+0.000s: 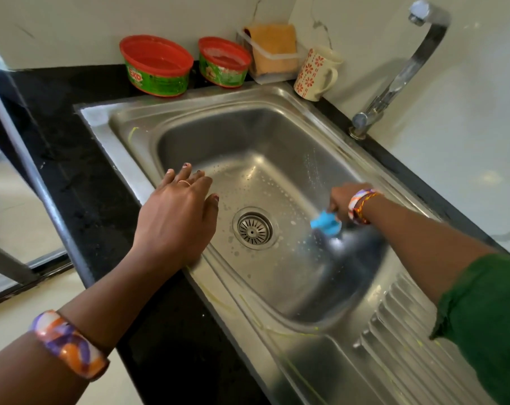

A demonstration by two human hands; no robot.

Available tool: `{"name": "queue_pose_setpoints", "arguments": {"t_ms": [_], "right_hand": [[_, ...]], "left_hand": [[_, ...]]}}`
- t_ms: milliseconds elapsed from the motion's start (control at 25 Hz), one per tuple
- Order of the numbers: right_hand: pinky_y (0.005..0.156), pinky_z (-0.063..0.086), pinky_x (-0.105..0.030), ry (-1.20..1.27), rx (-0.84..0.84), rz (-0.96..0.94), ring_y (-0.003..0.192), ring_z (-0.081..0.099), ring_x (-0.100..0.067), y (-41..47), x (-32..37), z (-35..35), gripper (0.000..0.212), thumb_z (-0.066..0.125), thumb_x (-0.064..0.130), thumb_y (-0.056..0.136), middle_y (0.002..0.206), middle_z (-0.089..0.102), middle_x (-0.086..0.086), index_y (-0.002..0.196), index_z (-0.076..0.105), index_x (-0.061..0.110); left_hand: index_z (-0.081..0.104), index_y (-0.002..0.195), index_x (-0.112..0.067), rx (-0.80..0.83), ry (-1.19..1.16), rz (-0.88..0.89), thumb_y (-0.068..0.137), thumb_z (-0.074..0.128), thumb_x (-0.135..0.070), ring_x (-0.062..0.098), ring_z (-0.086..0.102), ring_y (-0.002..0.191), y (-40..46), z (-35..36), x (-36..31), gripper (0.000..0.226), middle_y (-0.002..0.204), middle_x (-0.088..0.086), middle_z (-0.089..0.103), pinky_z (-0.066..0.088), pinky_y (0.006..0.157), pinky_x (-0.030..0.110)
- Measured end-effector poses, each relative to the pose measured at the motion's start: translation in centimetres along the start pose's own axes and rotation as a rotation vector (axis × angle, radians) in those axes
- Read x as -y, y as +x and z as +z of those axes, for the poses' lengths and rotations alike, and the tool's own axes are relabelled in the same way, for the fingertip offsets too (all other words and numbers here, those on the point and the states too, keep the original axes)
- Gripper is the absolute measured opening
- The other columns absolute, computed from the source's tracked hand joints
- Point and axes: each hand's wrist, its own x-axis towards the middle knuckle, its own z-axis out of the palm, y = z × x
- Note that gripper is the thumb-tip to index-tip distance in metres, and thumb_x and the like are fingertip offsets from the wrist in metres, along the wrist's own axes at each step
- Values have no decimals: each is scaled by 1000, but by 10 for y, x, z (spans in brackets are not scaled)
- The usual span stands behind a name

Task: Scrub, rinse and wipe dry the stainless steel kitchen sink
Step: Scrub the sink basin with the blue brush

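You're gripping the blue scrubber (326, 224) in your right hand (342, 201) at 3 o'clock of the drain (254, 228) — left hand (176, 217) resting flat, empty, on the sink (125, 147) rim at 9.

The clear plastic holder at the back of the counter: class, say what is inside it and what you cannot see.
Inside the clear plastic holder an orange cloth stands upright, with something dark red showing at its left edge. The cloth covers whatever lies behind or beneath it.
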Motion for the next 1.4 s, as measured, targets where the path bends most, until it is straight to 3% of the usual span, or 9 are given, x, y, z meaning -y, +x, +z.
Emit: {"name": "queue_pose_setpoints", "arguments": {"t_ms": [200,360,520,640,760,920,1080,1240,1400], "right_hand": [[70,43,-32,28,-393,149,96,63,-33,-14,-14,-6,38,37,36,100,106,66,-15,122,60,14],[88,47,-32,-5,-124,98,110,61,-28,-49,-12,11,30,52,35,94,121,63,-8,120,62,24],[84,47,-35,126,-373,280,105,61,-33,-50,-28,-7,39,46,43,95,114,64,-15,121,62,19],[91,46,-32,138,-118,227,111,59,-29,-64,-26,4,35,60,34,88,124,62,-7,122,62,26],[89,48,-35,218,-282,327,106,61,-32,-69,-30,8,37,57,40,90,116,64,-11,122,62,22],[91,46,-32,205,-141,256,110,59,-29,-80,-20,23,37,58,36,90,122,62,-9,125,60,24],[76,47,-33,318,-437,405,92,63,-33,-74,-39,18,41,44,45,95,102,67,-15,117,64,17],[86,47,-33,201,-177,275,105,62,-29,-79,-22,38,37,52,43,92,116,64,-11,121,61,23],[68,43,-30,272,-432,354,91,63,-33,-60,-28,26,47,37,47,97,100,67,-16,111,65,12]], "left_hand": [[57,124,-5,15,7,-5,95,45,-23,27,33,138,-1,-2,-3,36,138,12,50,25,113,38],[55,126,-6,32,12,-25,97,43,-24,25,29,140,-5,-8,-7,36,141,11,47,24,113,37],[55,126,-5,41,16,-26,98,43,-23,26,29,140,-6,-11,-10,35,141,13,47,24,113,37],[56,124,-4,62,14,-36,98,43,-22,27,31,138,-9,-14,-9,35,140,15,47,28,111,39],[56,123,-5,67,19,-29,98,42,-23,27,32,138,-11,-14,-10,34,140,16,47,29,110,38],[57,123,-5,58,19,-19,97,43,-23,26,33,137,-10,-14,-8,34,139,15,48,29,111,38],[56,125,-6,66,14,-20,98,42,-23,26,31,138,-9,-13,-9,35,140,14,47,28,111,37],[55,126,-7,72,17,-19,98,43,-23,26,31,138,-8,-15,-10,35,140,13,47,28,111,38],[56,124,-8,66,18,-13,97,43,-24,24,30,139,-5,-12,-8,34,140,11,47,27,112,37]]}}
